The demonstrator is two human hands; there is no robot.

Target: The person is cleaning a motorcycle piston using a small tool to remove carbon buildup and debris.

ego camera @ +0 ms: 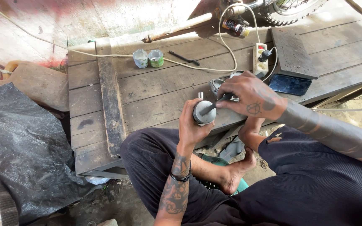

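Note:
My left hand (pixel 191 125) grips a round grey metal piston (pixel 204 113) from below, its flat top facing up. My right hand (pixel 252 97) holds a thin dark tool (pixel 215 105) whose tip rests on the piston's top. Both hands are in front of the near edge of a weathered wooden platform (pixel 147 96). My knees in dark trousers frame the hands below.
On the platform lie two small cups (pixel 148 58), a dark pen-like stick (pixel 184 58), a white power strip (pixel 259 58) with cables, a dark phone (pixel 290 84), a wooden block (pixel 292 52) and a small bottle (pixel 235 27). A black plastic sheet (pixel 21 146) lies left. A tyre (pixel 290 10) is at the top.

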